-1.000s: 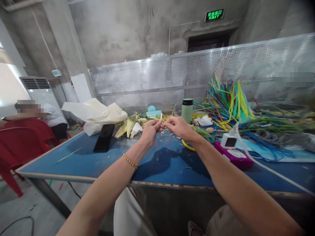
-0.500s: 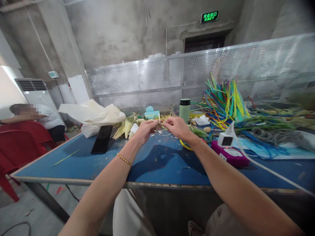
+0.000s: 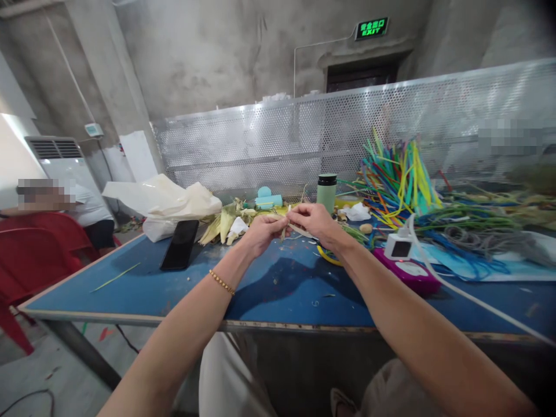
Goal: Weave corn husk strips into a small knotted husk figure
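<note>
Above the blue table [image 3: 174,295], my left hand [image 3: 264,230] pinches a pale, thin plant-fibre strip [image 3: 304,233]. My right hand [image 3: 313,219] grips the same strip, its fingertips meeting those of the left. A short end of the strip sticks up between the fingers, and a longer piece runs below my right palm. Dry corn husks [image 3: 226,223] lie in a heap just beyond my left hand. Behind my right hand stands a green thermos bottle [image 3: 326,197] with a black collar.
A black phone [image 3: 179,245] and a crumpled white plastic bag [image 3: 174,200] lie on the left. To the right are a purple box [image 3: 408,272] with a white charger and cable, and bundles of coloured strips [image 3: 403,179]. A person [image 3: 87,208] sits at the far left by red chairs.
My hands have shifted slightly, the fingertips closing together. More of the pale strip now shows beneath my right palm.
</note>
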Demonstrator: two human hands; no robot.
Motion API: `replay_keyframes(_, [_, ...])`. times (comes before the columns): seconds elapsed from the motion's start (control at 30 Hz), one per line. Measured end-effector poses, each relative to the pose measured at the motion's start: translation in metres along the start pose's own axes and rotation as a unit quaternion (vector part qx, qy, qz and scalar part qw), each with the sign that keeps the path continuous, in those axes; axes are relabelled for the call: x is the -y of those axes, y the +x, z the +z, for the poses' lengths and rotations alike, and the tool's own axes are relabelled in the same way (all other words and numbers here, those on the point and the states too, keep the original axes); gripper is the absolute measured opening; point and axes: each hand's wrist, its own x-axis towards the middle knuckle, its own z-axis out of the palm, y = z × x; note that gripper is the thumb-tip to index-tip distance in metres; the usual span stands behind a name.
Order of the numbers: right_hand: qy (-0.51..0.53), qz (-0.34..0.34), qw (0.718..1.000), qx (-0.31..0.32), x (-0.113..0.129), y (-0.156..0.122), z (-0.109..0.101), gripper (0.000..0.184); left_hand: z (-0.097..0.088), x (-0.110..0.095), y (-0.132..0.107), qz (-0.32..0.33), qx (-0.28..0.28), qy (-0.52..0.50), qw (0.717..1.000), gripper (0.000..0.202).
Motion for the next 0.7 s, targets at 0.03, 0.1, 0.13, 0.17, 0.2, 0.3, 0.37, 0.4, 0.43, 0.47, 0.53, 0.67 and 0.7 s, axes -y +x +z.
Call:
replay_keyframes(0.03, [0.019, 0.007, 1.000, -0.001, 0.0004, -0.0005, 0.0009, 0.031, 0.0002, -0.0009, -0.0007, -0.012, 0.009, 0.001, 1.000, 0.034])
replay_keyframes(0.1, [0.039, 0.016, 0.999, -0.007, 0.0015, -0.0011, 0.0022, 0.033, -0.0003, -0.0030, -0.0014, -0.036, 0.025, -0.003, 0.999, 0.036])
replay_keyframes(0.13, [0.043, 0.018, 0.999, -0.009, 0.0019, -0.0012, 0.0026, 0.034, -0.0009, -0.0039, -0.0016, -0.044, 0.031, -0.003, 0.999, 0.037])
replay_keyframes(0.17, [0.047, 0.019, 0.999, -0.010, 0.0021, -0.0011, 0.0029, 0.035, -0.0014, -0.0046, -0.0017, -0.049, 0.033, -0.001, 0.998, 0.037])
replay_keyframes(0.2, [0.050, 0.020, 0.998, -0.012, 0.0020, -0.0009, 0.0032, 0.035, -0.0018, -0.0050, -0.0019, -0.049, 0.032, 0.005, 0.998, 0.037])
replay_keyframes(0.3, [0.053, 0.019, 0.998, -0.015, 0.0003, 0.0001, 0.0039, 0.032, -0.0016, -0.0045, -0.0024, -0.047, 0.019, 0.024, 0.998, 0.035])
replay_keyframes(0.37, [0.052, 0.017, 0.998, -0.016, -0.0010, 0.0008, 0.0047, 0.030, -0.0006, -0.0031, -0.0027, -0.048, 0.020, 0.027, 0.998, 0.035])
replay_keyframes(0.4, [0.053, 0.018, 0.998, -0.016, -0.0014, 0.0011, 0.0051, 0.029, 0.0000, -0.0023, -0.0028, -0.045, 0.023, 0.026, 0.998, 0.035])
replay_keyframes(0.43, [0.055, 0.020, 0.998, -0.016, -0.0015, 0.0012, 0.0055, 0.029, 0.0005, -0.0014, -0.0028, -0.040, 0.026, 0.023, 0.999, 0.035])
replay_keyframes(0.47, [0.057, 0.023, 0.998, -0.016, -0.0014, 0.0012, 0.0060, 0.029, 0.0009, -0.0006, -0.0027, -0.034, 0.027, 0.020, 0.999, 0.034])
replay_keyframes(0.53, [0.056, 0.029, 0.998, -0.016, -0.0006, 0.0008, 0.0068, 0.029, 0.0016, 0.0006, -0.0026, -0.024, 0.028, 0.015, 0.999, 0.032])
replay_keyframes(0.67, [0.043, 0.028, 0.998, -0.024, 0.0012, -0.0004, 0.0084, 0.027, 0.0031, -0.0001, -0.0033, -0.018, 0.037, 0.011, 0.999, 0.030])
replay_keyframes(0.7, [0.043, 0.028, 0.998, -0.027, 0.0012, -0.0005, 0.0088, 0.027, 0.0036, -0.0010, -0.0038, -0.017, 0.040, 0.011, 0.999, 0.030])
